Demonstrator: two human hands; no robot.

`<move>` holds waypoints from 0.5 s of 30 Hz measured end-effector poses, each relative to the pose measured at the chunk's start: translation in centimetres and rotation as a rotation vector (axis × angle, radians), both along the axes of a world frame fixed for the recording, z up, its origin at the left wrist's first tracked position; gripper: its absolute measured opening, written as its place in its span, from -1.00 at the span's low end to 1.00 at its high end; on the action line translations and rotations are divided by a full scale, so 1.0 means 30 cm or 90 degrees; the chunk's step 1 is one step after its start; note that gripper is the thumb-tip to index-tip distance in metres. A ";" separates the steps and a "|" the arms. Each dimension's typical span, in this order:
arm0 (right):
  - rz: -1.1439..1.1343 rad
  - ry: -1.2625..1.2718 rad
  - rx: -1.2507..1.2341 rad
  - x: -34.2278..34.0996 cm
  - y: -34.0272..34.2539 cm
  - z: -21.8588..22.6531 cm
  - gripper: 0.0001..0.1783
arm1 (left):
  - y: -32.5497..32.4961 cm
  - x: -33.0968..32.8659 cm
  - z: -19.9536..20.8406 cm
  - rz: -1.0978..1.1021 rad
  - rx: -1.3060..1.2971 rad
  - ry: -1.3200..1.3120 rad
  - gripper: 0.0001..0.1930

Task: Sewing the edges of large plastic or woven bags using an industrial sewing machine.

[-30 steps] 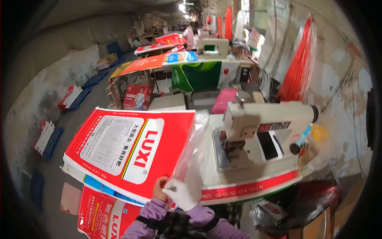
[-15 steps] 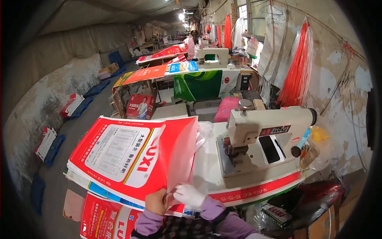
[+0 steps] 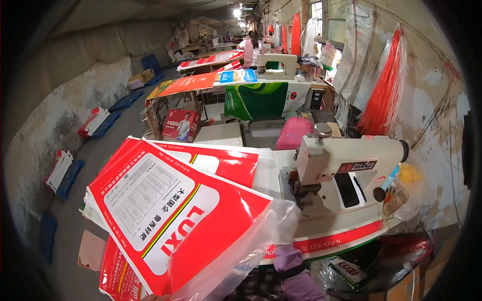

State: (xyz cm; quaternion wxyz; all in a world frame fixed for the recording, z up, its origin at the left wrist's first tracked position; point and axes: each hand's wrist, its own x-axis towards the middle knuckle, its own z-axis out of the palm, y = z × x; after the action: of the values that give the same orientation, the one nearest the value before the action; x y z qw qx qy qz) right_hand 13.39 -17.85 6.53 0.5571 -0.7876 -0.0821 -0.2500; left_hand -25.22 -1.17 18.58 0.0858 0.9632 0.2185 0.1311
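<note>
A red and white printed bag (image 3: 216, 228) with a clear plastic liner (image 3: 241, 251) at its near end lies slanted over a stack of similar bags (image 3: 226, 168). At the bottom edge, a sliver of my left hand (image 3: 156, 297) shows, closed on the bag's near left corner. My right hand (image 3: 282, 223), in a white glove, is at the bag's right corner; the cloudy liner and blur hide its fingers. The purple right sleeve (image 3: 290, 261) reaches up to it. Just right of that hand stands a cream sewing machine (image 3: 346, 163).
A phone (image 3: 346, 190) and pen lie on the machine bed. A pink thread cone (image 3: 295, 133) stands behind it. Red strands (image 3: 384, 85) hang on the right wall. Another worker (image 3: 249, 49) is at a farther table. Stacked bags on blue pallets (image 3: 103, 125) line the left floor.
The bag has come off the stack, swung round and moved toward me, its liner spreading out. My left hand has dropped to the bottom edge; my right hand has moved right and up.
</note>
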 end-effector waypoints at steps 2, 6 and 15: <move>-0.105 -0.146 -0.043 0.013 -0.004 0.064 -0.84 | 0.024 -0.007 -0.023 -0.010 0.010 -0.074 -0.89; 0.460 -0.325 -0.371 0.060 -0.106 0.007 -0.84 | 0.056 -0.005 -0.060 0.078 0.008 -0.155 -0.97; 0.203 0.172 -0.505 0.187 -0.093 -0.086 -0.75 | 0.102 -0.016 -0.077 -0.147 0.034 -0.079 -0.76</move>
State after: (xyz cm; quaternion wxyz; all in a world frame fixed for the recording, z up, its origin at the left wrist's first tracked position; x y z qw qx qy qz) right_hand 18.99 -20.64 3.94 0.2495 -0.9434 -0.2182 -0.0054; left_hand -25.70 1.89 16.26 0.0877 0.9739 0.0970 0.1854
